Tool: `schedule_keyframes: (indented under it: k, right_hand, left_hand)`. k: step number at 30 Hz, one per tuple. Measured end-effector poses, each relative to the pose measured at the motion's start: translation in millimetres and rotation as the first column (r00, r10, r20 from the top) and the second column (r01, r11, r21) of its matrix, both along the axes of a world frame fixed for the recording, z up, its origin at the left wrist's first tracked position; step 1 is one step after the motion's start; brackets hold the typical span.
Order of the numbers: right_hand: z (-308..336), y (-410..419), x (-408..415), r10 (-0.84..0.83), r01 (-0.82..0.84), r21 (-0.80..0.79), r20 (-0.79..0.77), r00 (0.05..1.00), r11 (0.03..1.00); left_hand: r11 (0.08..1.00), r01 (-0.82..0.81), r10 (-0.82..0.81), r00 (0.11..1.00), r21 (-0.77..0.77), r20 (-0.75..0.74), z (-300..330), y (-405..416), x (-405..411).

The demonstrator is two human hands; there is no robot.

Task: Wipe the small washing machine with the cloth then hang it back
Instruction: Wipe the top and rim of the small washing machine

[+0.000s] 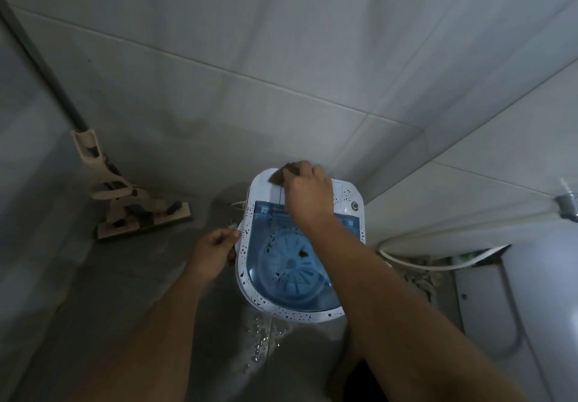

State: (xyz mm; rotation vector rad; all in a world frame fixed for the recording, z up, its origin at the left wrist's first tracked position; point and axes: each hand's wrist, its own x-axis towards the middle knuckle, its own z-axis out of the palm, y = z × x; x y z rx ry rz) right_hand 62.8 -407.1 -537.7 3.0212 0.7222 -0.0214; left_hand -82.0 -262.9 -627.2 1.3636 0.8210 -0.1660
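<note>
Down low, our left hand [215, 253] grips the side of the small washing machine [300, 245] so it stays put. Farther back, our right hand [308, 193] presses the brown cloth [283, 174] on its dirty top, fingers bunched around it.

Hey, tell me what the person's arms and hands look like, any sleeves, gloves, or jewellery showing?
Both arms are bare as far up as the picture shows, with no sleeves in view. The left hand and right hand wear no gloves, and no watch, bracelet or ring can be seen on the wrists or fingers. The dim light could hide small details.
</note>
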Motion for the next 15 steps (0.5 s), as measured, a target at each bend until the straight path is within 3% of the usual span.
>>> schedule_keyframes:
  k: [5,11,15]
  right_hand:
    - [2,4,8,-0.08,0.081,0.011,-0.033,0.996,0.997]
    - [-34,-42,-57,0.026,-0.036,0.154,0.069,0.997,0.987]
    - [-42,-52,-54,0.057,-0.078,0.192,0.113,0.992,0.978]
  left_hand:
    - [1.0,-0.02,0.02,1.0,-0.006,0.004,3,-2,0]
    - [1.0,-0.015,0.015,1.0,-0.024,0.01,-1,0,1]
    - [1.0,-0.022,0.023,1.0,-0.02,0.007,-2,-1,1]
